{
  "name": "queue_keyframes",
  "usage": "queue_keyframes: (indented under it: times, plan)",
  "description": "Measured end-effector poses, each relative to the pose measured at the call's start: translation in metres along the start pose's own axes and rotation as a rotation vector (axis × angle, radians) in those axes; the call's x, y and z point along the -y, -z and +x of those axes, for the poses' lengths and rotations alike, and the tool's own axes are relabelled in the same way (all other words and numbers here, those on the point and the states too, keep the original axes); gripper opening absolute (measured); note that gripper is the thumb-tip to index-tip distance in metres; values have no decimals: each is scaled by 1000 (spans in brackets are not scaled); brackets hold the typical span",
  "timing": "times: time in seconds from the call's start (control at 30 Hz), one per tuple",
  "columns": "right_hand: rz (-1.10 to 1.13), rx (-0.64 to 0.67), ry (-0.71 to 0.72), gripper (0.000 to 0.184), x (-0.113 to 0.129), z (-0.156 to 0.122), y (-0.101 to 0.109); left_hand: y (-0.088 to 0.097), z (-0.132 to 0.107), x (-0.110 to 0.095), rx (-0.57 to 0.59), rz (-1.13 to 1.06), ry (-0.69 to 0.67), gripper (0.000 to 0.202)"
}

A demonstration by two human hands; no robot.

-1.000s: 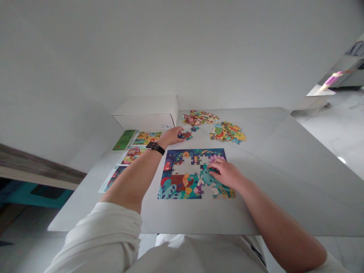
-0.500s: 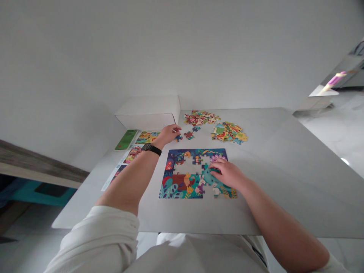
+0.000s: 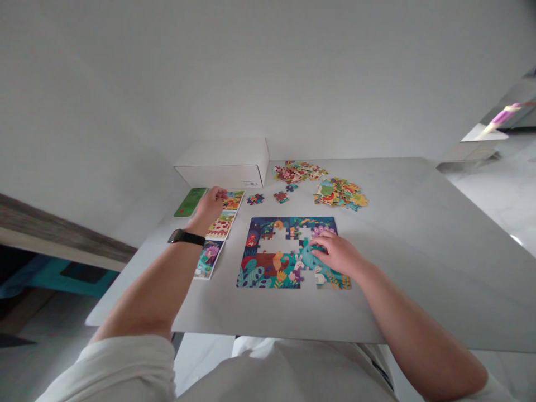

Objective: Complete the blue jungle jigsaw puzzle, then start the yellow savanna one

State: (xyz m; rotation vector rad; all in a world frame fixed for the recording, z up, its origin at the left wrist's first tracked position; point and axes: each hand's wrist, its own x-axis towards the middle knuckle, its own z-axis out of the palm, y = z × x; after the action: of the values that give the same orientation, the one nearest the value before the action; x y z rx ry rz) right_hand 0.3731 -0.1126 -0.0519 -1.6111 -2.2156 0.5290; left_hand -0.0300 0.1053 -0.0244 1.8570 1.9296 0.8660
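A rectangular cardboard jigsaw puzzle (image 3: pixel 268 262), printed in deep blue, teal, green and orange with a white rabbit and leafy plants, lies part-built near the middle of the pale grey stone-like counter (image 3: pixel 397 223). Its long side appears to run left to right, roughly square to the counter's near edge, and a pale gap opens in its upper middle. The right hand's grip (image 3: pixel 335 254) rests on the puzzle's right side with curled fingers over teal pieces; whether it holds a piece, I cannot tell. The left hand's grip (image 3: pixel 210 204) sits narrow over a strip of glossy picture cards (image 3: pixel 221 226), and its contents are hidden. A black wristwatch (image 3: pixel 186 237) circles that wrist. Beyond the puzzle lie small loose pieces (image 3: pixel 280 196) and two heaps of multicoloured pieces (image 3: pixel 340 192), with a white cardboard box (image 3: pixel 221 164) at the far left and a green card (image 3: pixel 190 202) beside the strip.
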Motion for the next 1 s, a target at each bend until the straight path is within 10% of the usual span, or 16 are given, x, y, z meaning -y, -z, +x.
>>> queue_keyframes:
  times: [0.2, 0.33, 0.77, 1.0]
  plan:
    - [5, 11, 1, 20, 0, 1, 0, 68, -17, 68, -75, 236, 171, 44]
    - [18, 9, -2, 20, -2, 2, -2, 81, -27, 86, -82, 243, 273, 46]
    - [33, -25, 4, 18, -6, 2, -6, 51, 23, 66, 9, 164, 212, 69]
    - [27, -38, 20, 18, -7, 3, -7, 1, 11, -3, -11, -113, -42, 60]
